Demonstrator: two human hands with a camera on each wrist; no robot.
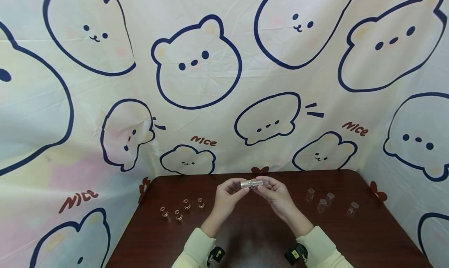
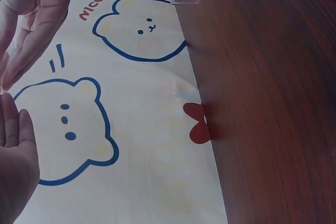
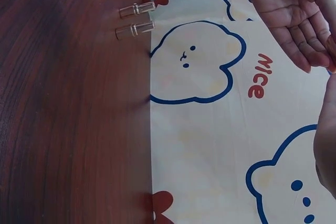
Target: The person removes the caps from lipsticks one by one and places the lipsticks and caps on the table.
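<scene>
Both hands meet above the far middle of the table, around one small lipstick tube (image 1: pixel 250 184) lying level, silvery at its left end and clear at its right. My left hand (image 1: pixel 227 196) pinches the silvery end between thumb and fingers. The clear end, which looks like a cap, is held by my right hand (image 1: pixel 277 197). In the left wrist view, my left hand (image 2: pixel 18 171) is at the lower left and my right hand (image 2: pixel 39 19) above it; the tube is mostly out of sight. The right wrist view catches my left hand (image 3: pixel 294 14) and part of my right hand (image 3: pixel 326 140).
Several similar tubes with coppery rims (image 1: pixel 178 215) stand on the left of the dark wooden table (image 1: pixel 259 237). Several clear caps (image 1: pixel 322 205) stand on the right. A cloth with cartoon bears (image 1: pixel 196 81) hangs behind and along the sides.
</scene>
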